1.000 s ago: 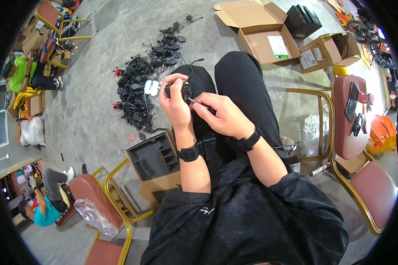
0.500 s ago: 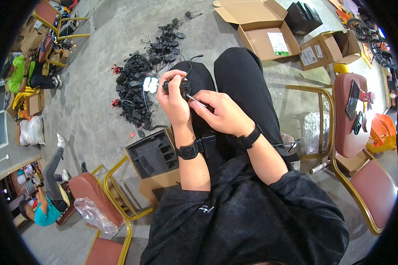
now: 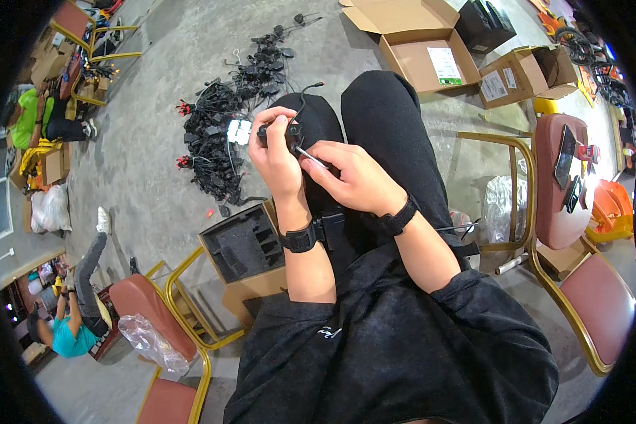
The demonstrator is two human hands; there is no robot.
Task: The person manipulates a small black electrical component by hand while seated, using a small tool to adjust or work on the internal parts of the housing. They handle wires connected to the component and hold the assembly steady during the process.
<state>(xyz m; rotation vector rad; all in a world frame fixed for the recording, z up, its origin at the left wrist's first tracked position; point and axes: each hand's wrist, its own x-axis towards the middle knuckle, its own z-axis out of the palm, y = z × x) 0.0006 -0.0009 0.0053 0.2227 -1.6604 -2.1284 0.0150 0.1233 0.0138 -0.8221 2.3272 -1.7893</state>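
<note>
Above my lap, my left hand point(image 3: 278, 164) is closed around a small black device point(image 3: 294, 132); its exact kind is unclear. A thin black cable point(image 3: 303, 101) with a red tip rises from it. My right hand point(image 3: 360, 178) is closed on a screwdriver point(image 3: 311, 157). Its bare metal shaft points up and left to the lower side of the device, and the fingers hide most of the handle. I cannot tell whether the tip sits in a screw. Just left of my left hand, a bright white object point(image 3: 239, 132) lies by the heap of black parts.
A heap of black cabled parts point(image 3: 212, 134) covers the floor ahead left. A foam-lined box point(image 3: 242, 244) stands by my left elbow, open cartons point(image 3: 431, 62) ahead right. Chairs flank me; the right one point(image 3: 555, 212) carries dark flat items. Two people point(image 3: 78, 332) are at far left.
Both hands keep their holds, with the device and screwdriver shifted only slightly. At far left, the seated person's leg and arms have moved.
</note>
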